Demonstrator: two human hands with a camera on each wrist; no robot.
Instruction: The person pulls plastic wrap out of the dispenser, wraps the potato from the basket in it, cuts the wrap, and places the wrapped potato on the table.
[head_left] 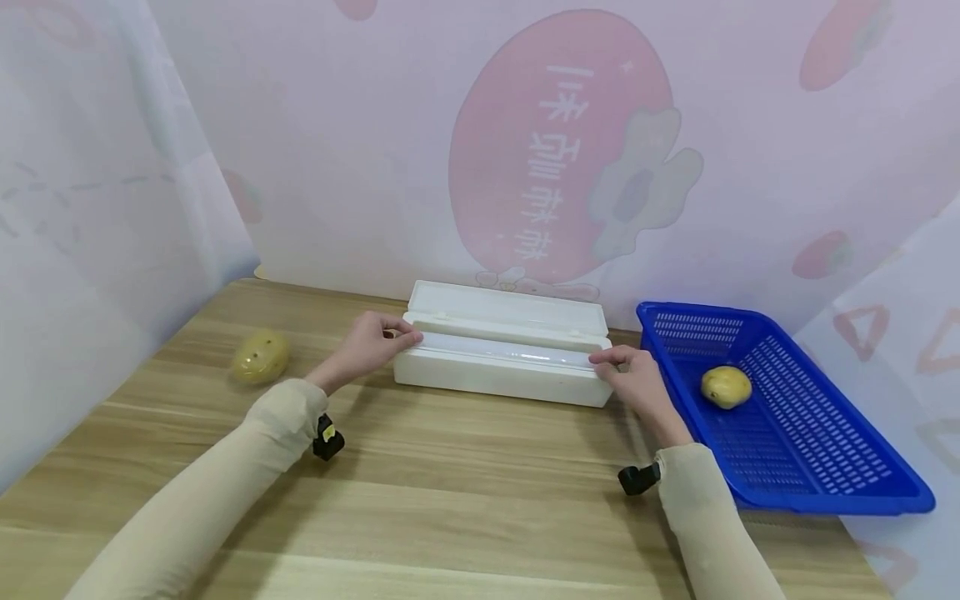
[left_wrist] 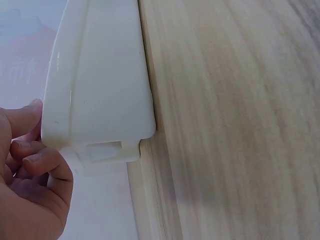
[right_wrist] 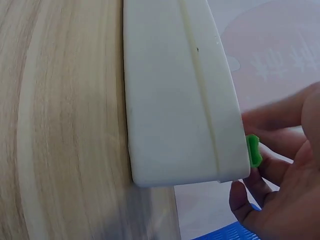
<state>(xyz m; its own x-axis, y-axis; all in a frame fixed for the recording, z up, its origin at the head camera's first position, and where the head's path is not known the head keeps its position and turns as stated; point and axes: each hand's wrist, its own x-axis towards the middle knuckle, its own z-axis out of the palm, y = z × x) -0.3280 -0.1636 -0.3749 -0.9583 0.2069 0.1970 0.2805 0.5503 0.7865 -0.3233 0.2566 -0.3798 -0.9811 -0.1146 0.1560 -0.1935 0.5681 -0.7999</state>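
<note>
Head view. Box [head_left: 498,383], white, on the table [head_left: 420,500], lid [head_left: 510,307] tipped back toward the backdrop [head_left: 337,167]. Shiny film [head_left: 517,351] lies along the top. Box sits ahead of the person, squarely between the hands, long axis running left to right, right end slightly closer to the body. Left hand [head_left: 367,346] at the left end, thumb and finger pinching the film; right hand [head_left: 637,383] at the right end, pinching there too. Neither hand is nearer: one per end, with the film's length spanning the gap between them. Potato [head_left: 260,357] on the table, left of the left hand, glossy. Basket [head_left: 832,504], blue, just right of the right hand; second potato [head_left: 726,387] lies inside.

Left wrist view. Box runs up the frame, front face to camera, left end lowest. Left fingers bent in at its top edge; the pinch itself is hidden behind that edge.

Right wrist view. Box's right end lowest. Small green piece [right_wrist: 254,151] juts from the top edge beside the bent right fingers; cannot tell what it is. Fingertip contact hidden here too. Bit of basket shows at the bottom.
</note>
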